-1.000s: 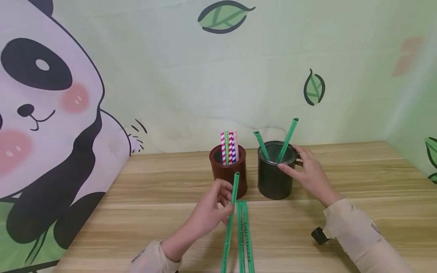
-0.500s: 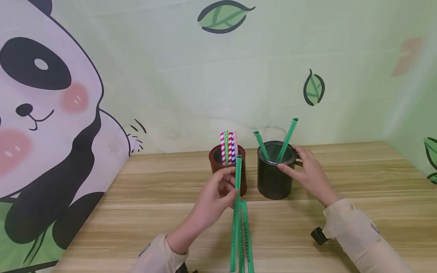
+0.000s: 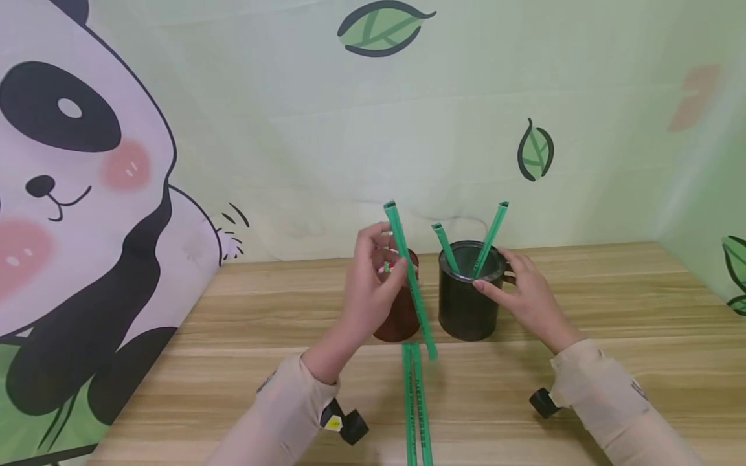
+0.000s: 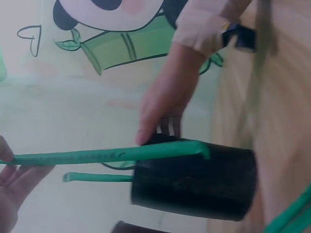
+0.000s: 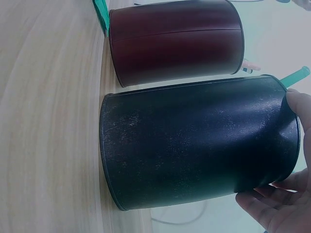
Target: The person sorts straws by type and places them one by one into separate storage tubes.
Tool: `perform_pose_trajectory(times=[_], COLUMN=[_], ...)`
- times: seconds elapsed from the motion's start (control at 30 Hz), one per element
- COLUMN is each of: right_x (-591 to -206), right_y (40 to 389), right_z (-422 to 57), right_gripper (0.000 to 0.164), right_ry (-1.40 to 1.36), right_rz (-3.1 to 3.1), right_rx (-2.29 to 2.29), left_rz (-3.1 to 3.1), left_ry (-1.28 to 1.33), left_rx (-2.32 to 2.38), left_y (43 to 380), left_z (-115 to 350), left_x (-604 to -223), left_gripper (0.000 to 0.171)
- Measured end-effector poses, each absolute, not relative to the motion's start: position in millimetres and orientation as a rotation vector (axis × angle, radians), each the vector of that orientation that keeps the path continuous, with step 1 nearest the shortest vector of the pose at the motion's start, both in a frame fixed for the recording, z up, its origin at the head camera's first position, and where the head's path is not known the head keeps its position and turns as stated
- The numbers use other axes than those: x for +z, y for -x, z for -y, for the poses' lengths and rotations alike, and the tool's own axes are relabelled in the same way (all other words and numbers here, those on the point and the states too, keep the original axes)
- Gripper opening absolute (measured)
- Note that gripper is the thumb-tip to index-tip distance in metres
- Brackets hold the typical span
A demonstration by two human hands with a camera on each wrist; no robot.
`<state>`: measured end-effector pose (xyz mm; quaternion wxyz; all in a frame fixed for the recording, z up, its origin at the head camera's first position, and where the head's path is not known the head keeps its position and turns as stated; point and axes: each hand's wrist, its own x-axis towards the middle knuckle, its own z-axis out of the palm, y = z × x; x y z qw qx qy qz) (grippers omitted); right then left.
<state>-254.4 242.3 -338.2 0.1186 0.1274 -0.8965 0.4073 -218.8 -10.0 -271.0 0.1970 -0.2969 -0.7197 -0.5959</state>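
Note:
My left hand [image 3: 370, 285] pinches a long green straw [image 3: 415, 291] with dark lettering between thumb and fingers. It is held tilted in front of the dark red cup [image 3: 399, 320], its lower end toward the table. To the right stands a black mug [image 3: 468, 310], upright on the table, with two green straws [image 3: 491, 239] leaning apart inside it. My right hand [image 3: 533, 301] grips this mug at its right side, the thumb on the rim and the fingers behind. In the left wrist view, the held straw [image 4: 97, 156] overlaps the mug [image 4: 194, 184].
Two more green straws [image 3: 421, 414] lie side by side on the wooden table [image 3: 262, 323], in front of the cups. Short patterned straws [image 5: 250, 66] stick out of the red cup, mostly hidden by my left hand. A printed panda backdrop [image 3: 326, 162] rises behind the table.
My left hand has moved up and away from me with the green straw, which now tilts the other way, its top leaning left. The right hand and the black mug have not moved.

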Motion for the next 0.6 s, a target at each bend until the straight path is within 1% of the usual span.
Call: perform_pose_trajectory(times=[0.23,0.6], right_x=[-338.5,-337.3], right_y=[254.7,254.1], right_z=[-242.8,-242.6], right_gripper=[0.080,0.081], right_ry=[-0.365,-0.350], right_rz=[2.626,2.637], right_rx=[1.192,1.187], left_rz=[1.819,1.557], left_ry=[0.834,0.776], left_rx=[-1.542,-1.588], left_y=[234.9,253.4], left_z=[-0.1,-18.5], left_x=[-248.9,-246.1], left_gripper=[0.041,0.043])
